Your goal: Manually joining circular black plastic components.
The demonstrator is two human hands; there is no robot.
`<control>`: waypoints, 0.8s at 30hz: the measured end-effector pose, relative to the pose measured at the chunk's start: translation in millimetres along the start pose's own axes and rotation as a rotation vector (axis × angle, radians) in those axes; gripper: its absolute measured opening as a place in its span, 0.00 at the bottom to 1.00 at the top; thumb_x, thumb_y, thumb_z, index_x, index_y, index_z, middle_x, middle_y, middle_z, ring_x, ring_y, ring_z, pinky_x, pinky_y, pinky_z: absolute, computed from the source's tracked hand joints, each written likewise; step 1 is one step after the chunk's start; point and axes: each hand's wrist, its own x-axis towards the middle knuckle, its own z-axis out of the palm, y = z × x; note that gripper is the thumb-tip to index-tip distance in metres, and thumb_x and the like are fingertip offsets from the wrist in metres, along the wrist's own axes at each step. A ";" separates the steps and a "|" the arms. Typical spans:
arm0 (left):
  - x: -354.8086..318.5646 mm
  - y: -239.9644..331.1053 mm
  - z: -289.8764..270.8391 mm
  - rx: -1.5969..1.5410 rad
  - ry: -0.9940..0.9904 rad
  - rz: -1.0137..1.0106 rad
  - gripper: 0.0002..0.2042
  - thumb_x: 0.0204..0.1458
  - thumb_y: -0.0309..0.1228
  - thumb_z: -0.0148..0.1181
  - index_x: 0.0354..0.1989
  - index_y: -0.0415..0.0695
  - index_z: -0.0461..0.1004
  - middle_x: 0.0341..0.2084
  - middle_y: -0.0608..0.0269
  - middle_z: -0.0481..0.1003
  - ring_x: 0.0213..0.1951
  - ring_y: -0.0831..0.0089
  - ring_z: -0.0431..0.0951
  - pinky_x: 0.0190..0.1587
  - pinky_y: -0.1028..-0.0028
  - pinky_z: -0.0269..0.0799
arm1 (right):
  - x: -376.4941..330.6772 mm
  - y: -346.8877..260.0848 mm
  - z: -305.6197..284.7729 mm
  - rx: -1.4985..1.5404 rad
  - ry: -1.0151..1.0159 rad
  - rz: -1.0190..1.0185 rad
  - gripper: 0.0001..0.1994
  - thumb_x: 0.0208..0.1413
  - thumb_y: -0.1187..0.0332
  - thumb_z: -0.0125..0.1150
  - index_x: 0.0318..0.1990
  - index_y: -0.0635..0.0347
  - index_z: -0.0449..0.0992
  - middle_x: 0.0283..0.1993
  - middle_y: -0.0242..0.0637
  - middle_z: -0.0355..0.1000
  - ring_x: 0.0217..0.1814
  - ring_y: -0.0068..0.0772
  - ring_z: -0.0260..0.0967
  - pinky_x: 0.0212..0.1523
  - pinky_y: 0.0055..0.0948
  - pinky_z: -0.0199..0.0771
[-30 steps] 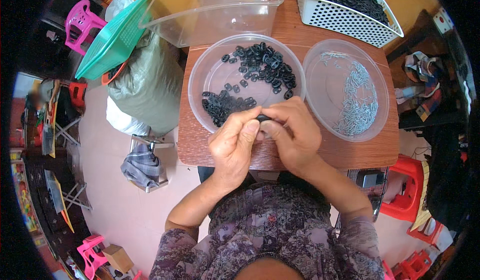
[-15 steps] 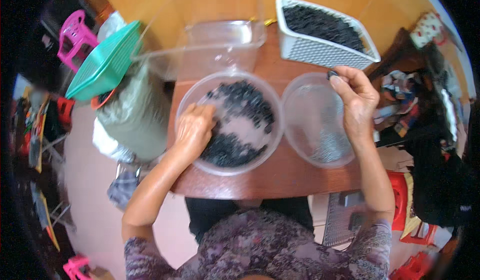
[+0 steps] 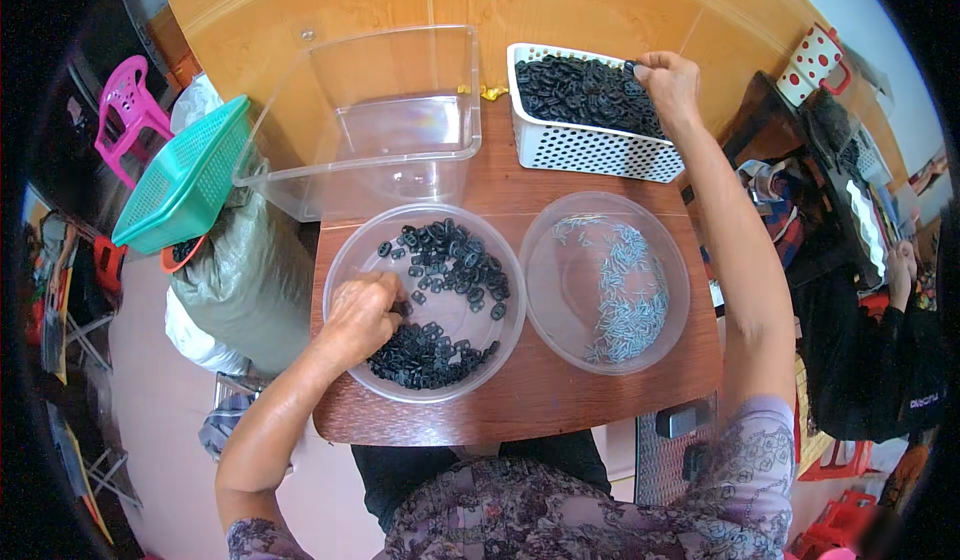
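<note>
My left hand (image 3: 362,312) is inside a round clear bowl (image 3: 345,235), its fingers curled down among small black plastic pieces (image 3: 450,260). These are oval and have holes; they lie in two heaps. What the left fingertips hold, if anything, is hidden. My right hand (image 3: 668,82) reaches to the far right, over the rim of a white perforated basket (image 3: 590,150). Its thumb and finger pinch a small black plastic piece (image 3: 630,67). Many dark pieces (image 3: 575,90) fill that basket. A second round bowl (image 3: 555,305) holds many thin silvery pins (image 3: 630,310).
A clear rectangular bin (image 3: 400,150) stands at the table's far left. Beside the table, a green basket (image 3: 190,175) rests on a full sack (image 3: 250,280). A pink chair (image 3: 135,110) is further left. At the right edge another person's hand (image 3: 903,272) shows.
My right hand has moved away from me, from above the pin bowl to the white basket, carrying the black piece. My left hand stays in its bowl. The view has shifted.
</note>
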 end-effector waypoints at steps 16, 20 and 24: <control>-32.4 12.3 -3.5 -1.147 0.275 -0.457 0.04 0.45 0.22 0.58 0.30 0.35 0.74 0.20 0.66 0.71 0.19 0.80 0.68 0.25 0.83 0.64 | -235.1 -84.8 20.9 0.508 -0.661 -0.003 0.07 0.45 0.75 0.59 0.33 0.66 0.75 0.32 0.37 0.73 0.35 0.23 0.69 0.37 0.23 0.69; -39.2 27.9 0.1 -1.287 0.365 -0.440 0.05 0.45 0.18 0.55 0.32 0.34 0.73 0.22 0.65 0.72 0.19 0.79 0.68 0.25 0.82 0.65 | -276.4 -101.5 44.1 0.645 -0.766 0.123 0.06 0.45 0.76 0.59 0.33 0.65 0.75 0.30 0.36 0.73 0.33 0.22 0.69 0.35 0.21 0.68; -45.8 37.9 5.4 -1.371 0.435 -0.442 0.06 0.45 0.18 0.56 0.33 0.34 0.72 0.24 0.63 0.72 0.20 0.79 0.68 0.25 0.82 0.66 | -288.5 -123.0 54.0 0.790 -0.845 0.205 0.04 0.45 0.76 0.58 0.30 0.66 0.75 0.27 0.33 0.72 0.30 0.19 0.67 0.32 0.20 0.66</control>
